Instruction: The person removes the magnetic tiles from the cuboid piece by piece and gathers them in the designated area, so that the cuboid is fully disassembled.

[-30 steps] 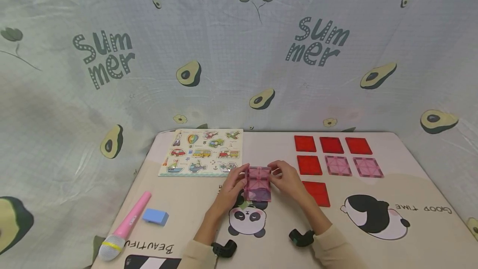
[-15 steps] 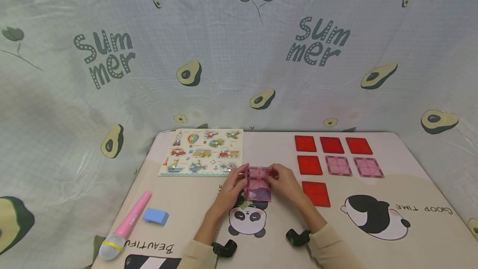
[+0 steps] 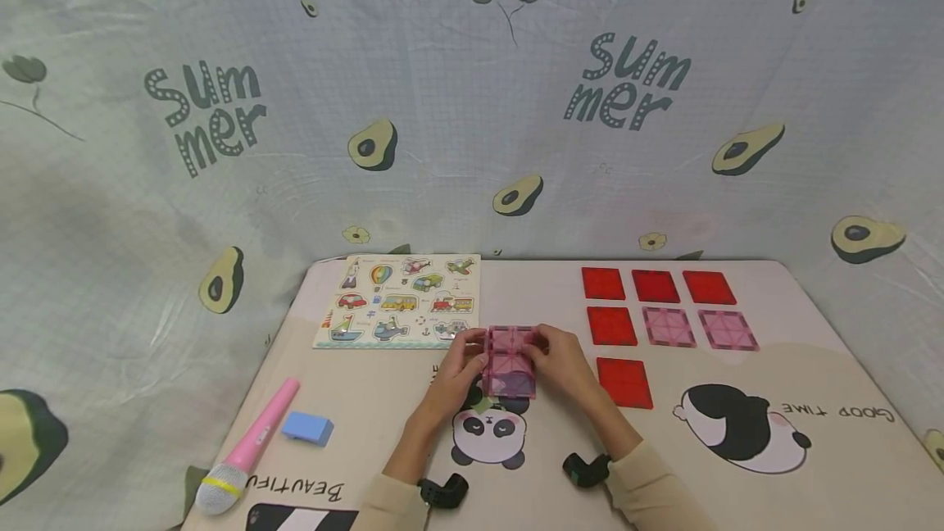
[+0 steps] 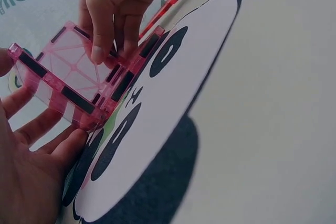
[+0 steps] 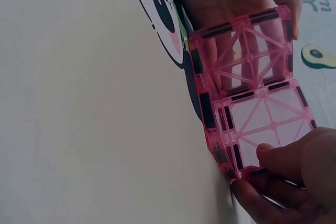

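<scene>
Three pink see-through magnetic tiles meet in the middle of the table: a flat base tile (image 3: 510, 385), a left tile (image 4: 59, 90) standing on its left side, and a back tile (image 5: 273, 124) standing at its far side. My left hand (image 3: 451, 371) holds the left tile from outside, its fingers visible through the tile in the right wrist view. My right hand (image 3: 564, 359) pinches the back tile near its right edge, thumb on the inner face and fingers behind. The upright tiles touch along their shared corner.
Flat red tiles (image 3: 610, 326) and two pink tiles (image 3: 669, 327) lie in rows at the right. Back left is a vehicle puzzle board (image 3: 398, 301). A pink toy microphone (image 3: 258, 437) and a blue block (image 3: 307, 428) lie front left. A printed curtain (image 3: 442, 88) hangs behind.
My right hand has shifted slightly left, its thumb now further in over the back tile. The left hand's upper fingers have dropped a little from the far corner. The loose tiles stay put.
</scene>
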A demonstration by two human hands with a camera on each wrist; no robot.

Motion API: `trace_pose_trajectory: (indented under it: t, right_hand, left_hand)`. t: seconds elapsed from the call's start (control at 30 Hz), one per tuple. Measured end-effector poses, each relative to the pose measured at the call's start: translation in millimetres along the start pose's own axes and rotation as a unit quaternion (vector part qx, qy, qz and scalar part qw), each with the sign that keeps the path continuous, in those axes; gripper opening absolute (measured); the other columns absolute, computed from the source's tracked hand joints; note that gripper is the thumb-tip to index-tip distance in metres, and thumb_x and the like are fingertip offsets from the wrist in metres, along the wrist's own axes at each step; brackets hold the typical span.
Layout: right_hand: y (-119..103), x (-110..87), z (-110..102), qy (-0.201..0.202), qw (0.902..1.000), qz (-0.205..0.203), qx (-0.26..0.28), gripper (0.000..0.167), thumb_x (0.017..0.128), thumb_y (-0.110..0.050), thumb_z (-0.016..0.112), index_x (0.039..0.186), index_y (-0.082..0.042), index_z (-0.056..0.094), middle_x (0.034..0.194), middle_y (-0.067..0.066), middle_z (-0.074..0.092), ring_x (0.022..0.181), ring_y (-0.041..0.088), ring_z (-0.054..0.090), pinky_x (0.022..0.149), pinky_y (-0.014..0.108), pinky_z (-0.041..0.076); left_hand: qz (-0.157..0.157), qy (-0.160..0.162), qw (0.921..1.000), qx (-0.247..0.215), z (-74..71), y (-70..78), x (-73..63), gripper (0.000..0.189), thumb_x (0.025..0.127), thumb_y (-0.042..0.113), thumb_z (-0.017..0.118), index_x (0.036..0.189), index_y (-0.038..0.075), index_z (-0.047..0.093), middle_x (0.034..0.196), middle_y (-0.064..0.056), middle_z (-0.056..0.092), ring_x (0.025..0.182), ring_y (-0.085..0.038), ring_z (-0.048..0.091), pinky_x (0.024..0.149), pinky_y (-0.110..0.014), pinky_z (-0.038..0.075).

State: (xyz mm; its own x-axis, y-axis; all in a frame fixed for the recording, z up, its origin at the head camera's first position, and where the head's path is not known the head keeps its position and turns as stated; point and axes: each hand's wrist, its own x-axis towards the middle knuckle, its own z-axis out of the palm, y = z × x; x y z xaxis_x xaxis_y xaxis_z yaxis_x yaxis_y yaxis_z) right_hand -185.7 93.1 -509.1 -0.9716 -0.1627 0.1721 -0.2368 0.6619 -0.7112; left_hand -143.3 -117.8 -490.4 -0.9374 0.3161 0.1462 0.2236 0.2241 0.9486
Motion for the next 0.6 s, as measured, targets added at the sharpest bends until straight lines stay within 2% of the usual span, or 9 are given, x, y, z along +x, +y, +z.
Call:
trace_pose_trajectory:
  t: [0.23,0.33,0.47,0.6]
  right_hand:
    - [1.0,-0.3,2.9,0.006,0.9999,0.011,0.003,0.012,0.091,-0.012,0.073,0.101,-0.008,0.070,0.090,0.007,0.072,0.079,0.016,0.061,0.079,0.034,0.063]
    - [2.3,0.2,4.0,0.012,0.9997,0.018,0.002,0.013,0.091,-0.015,0.072,0.102,-0.007,0.069,0.088,0.006,0.070,0.076,0.016,0.057,0.074,0.028,0.060]
    - [3.3,1.5,4.7,0.020,0.9995,0.024,0.006,0.018,0.092,-0.017,0.072,0.105,-0.006,0.068,0.087,0.006,0.070,0.075,0.016,0.054,0.069,0.023,0.054]
    - [3.9,1.8,3.8,0.023,0.9993,0.027,0.010,0.020,0.092,-0.018,0.072,0.107,-0.006,0.068,0.089,0.006,0.070,0.076,0.016,0.055,0.070,0.024,0.056]
  left_hand:
    - [-0.009,-0.010,0.9999,-0.001,-0.2,2.7,-1.0,0.047,0.103,0.013,0.044,0.145,-0.004,0.036,0.143,-0.027,0.044,0.134,-0.040,0.050,0.111,-0.042,0.047]
    - [-0.008,0.008,0.9999,-0.004,4.0,-14.6,2.6,0.046,0.102,0.015,0.046,0.145,0.002,0.039,0.143,-0.024,0.046,0.134,-0.038,0.051,0.111,-0.045,0.047]
    - [-0.009,0.026,0.9996,-0.008,7.7,-28.7,6.7,0.045,0.101,0.015,0.046,0.144,0.004,0.041,0.142,-0.024,0.047,0.133,-0.038,0.051,0.111,-0.048,0.046]
    - [-0.025,0.013,0.9996,-0.010,6.8,-25.8,7.1,0.046,0.103,0.012,0.044,0.146,-0.001,0.037,0.145,-0.028,0.043,0.136,-0.039,0.048,0.114,-0.050,0.043]
